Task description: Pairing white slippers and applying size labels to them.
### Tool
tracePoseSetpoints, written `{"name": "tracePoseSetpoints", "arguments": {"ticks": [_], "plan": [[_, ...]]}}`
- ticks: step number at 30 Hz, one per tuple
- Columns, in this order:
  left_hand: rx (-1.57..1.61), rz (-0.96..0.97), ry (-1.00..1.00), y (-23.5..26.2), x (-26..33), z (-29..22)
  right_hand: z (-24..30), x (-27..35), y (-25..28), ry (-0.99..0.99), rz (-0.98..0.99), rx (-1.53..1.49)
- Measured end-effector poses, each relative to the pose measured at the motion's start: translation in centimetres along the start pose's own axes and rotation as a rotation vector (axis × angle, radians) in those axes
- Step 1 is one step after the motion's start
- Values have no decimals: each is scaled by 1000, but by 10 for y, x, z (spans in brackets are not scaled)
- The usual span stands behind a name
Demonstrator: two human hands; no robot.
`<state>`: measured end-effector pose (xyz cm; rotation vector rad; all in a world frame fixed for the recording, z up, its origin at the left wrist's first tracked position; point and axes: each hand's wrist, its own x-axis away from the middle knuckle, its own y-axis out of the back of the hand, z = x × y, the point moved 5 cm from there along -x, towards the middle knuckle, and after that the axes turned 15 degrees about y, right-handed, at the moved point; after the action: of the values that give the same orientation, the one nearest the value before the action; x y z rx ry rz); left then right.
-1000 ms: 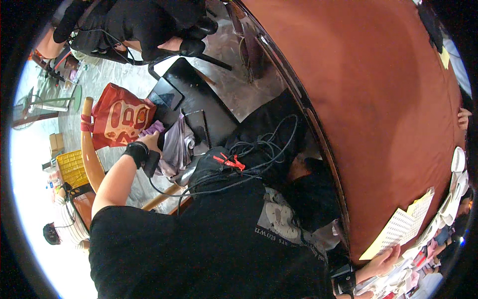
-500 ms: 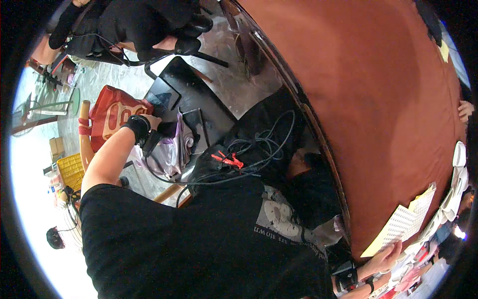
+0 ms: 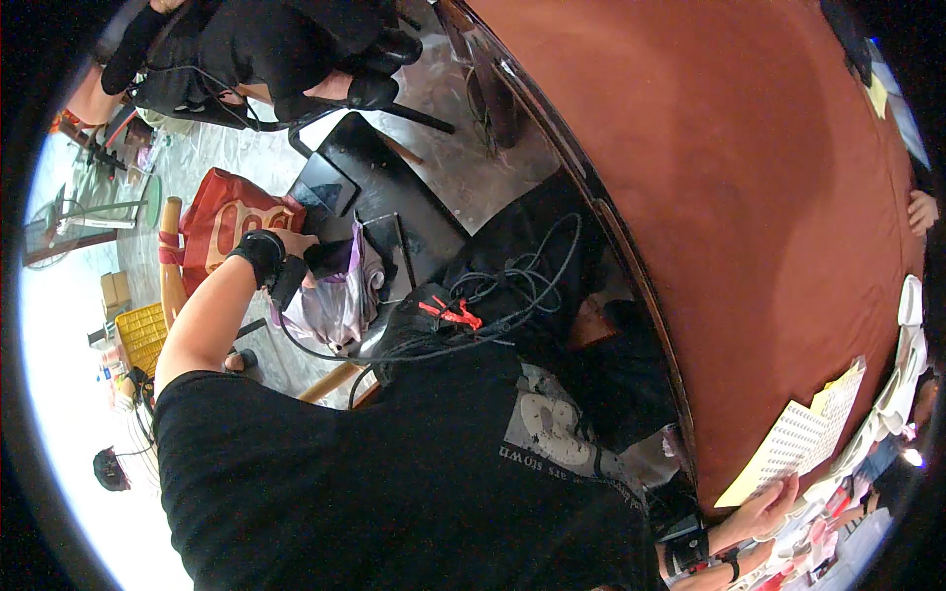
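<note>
My left hand (image 3: 295, 242), with a black band and a small black device at the wrist, reaches down at the left beside a red bag (image 3: 231, 225). Its fingers are bent and partly hidden against a dark item; what they grip cannot be made out. A purple and silver plastic bag (image 3: 340, 300) lies just to the right of it. At the lower right, my right hand (image 3: 767, 508) holds the near edge of several yellow sheets (image 3: 783, 445) printed with rows of small marks, at the edge of the brown table (image 3: 729, 197).
A black seat (image 3: 394, 177) with a dark flat device (image 3: 326, 187) stands beyond the plastic bag. A black cable (image 3: 532, 286) with a red tie lies across my lap. Another person (image 3: 286, 49) sits at the upper left. White stacked items (image 3: 895, 379) line the table's far right.
My left wrist has shifted slightly left and the red bag's face has turned a little. My right hand and the yellow sheets have hardly moved.
</note>
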<state>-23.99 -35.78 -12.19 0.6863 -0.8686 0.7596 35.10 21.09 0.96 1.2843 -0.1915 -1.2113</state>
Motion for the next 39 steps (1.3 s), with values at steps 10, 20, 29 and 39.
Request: {"name": "tracePoseSetpoints", "arguments": {"ticks": [10,20,29,39], "plan": [[206,-62,16,2,12,26,12,-1,-4,-39,15,-18],[551,-129,-58,-21,2,48,10,-2,-4,-36,17,-29],[685,-210,-65,-41,-48,56,17,-4,-1,23,41,28],[679,-361,-64,-46,-55,52,21,-7,-3,6,68,103]]}}
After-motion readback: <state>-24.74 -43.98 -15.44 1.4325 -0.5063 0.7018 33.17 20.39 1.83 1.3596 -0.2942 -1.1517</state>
